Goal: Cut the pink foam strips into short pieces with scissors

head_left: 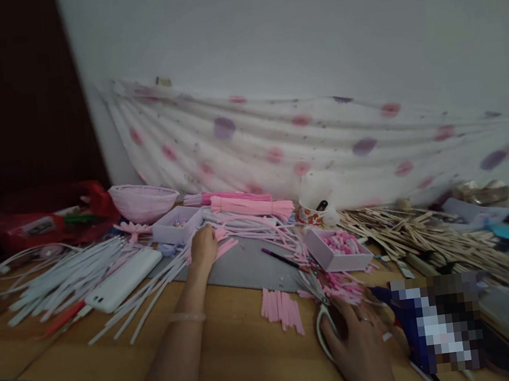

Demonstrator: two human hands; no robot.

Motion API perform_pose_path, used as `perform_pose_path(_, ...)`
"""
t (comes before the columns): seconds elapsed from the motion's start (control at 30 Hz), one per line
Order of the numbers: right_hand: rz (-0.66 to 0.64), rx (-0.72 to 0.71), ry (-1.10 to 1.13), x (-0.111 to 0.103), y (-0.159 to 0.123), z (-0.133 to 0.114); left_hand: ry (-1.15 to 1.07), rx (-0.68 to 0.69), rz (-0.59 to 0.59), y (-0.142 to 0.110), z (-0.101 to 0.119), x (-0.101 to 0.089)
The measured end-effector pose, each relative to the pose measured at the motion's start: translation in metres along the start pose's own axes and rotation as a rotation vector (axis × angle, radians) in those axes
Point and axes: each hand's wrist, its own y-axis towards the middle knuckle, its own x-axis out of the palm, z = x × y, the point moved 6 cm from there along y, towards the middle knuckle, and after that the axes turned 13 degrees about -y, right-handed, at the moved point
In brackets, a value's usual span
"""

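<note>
My left hand (pixel 203 246) is closed at the back of the table, with short pink pipe cleaners (pixel 226 249) sticking out to its right. Long pale pipe cleaners (pixel 148 290) pass beneath its wrist toward the front. On the scissors (pixel 324 300), my right hand (pixel 359 341) has its thumb at the handle loop, and the blades point away from me. Its other fingers are partly hidden. Cut pink pieces (pixel 281 311) lie in a row between the hands. Behind the scissors stands a lilac box (pixel 344 262) full of short pink pieces.
A grey mat (pixel 245 266) carries a dark pen (pixel 284 257). Leftward are a white phone-like case (pixel 124 280), a bead box (pixel 167 233) and a pink basket (pixel 144 203). Bundled pink pipe cleaners (pixel 251 206) lie behind. Wooden sticks (pixel 409 239) spread at right, near a blue glue-gun-like tool (pixel 402 314).
</note>
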Motion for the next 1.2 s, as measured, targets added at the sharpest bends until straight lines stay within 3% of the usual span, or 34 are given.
perform_pose_path(0.23, -0.011, 0.001, -0.041, 0.003, -0.001, 0.002, -0.265, -0.073, 0.063, 0.0, -0.005, -0.009)
perform_pose_path(0.43, 0.012, 0.019, -0.01, -0.001, 0.0, 0.001, -1.15, -0.224, -0.081, -0.003, 0.013, 0.01)
perform_pose_path(0.5, 0.016, 0.046, -0.006, -0.001, -0.002, 0.003, -1.311, -0.264, -0.11, -0.005, 0.024, 0.016)
perform_pose_path(0.6, 0.078, 0.092, 0.017, -0.009, -0.005, 0.007, -1.381, -0.271, -0.081, -0.007, 0.036, 0.018)
perform_pose_path(0.73, 0.187, -0.002, 0.33, -0.044, 0.009, -0.002, -1.534, -0.302, -0.189, -0.015, 0.053, 0.027)
perform_pose_path(0.87, -0.017, -0.059, 0.71, -0.065, 0.062, -0.033, -1.63, -0.362, -0.435, -0.035, 0.077, 0.048)
perform_pose_path(0.93, -0.081, -0.063, 0.809, -0.057, 0.093, -0.05, -1.618, -0.351, -0.54, -0.046, 0.089, 0.057)
perform_pose_path(1.03, -0.124, -0.135, 1.017, -0.028, 0.124, -0.069, -1.537, -0.311, -0.637, -0.061, 0.1, 0.068)
perform_pose_path(1.2, -0.114, -0.134, 1.2, 0.011, 0.132, -0.066, -1.432, -0.329, -0.865, -0.08, 0.109, 0.085)
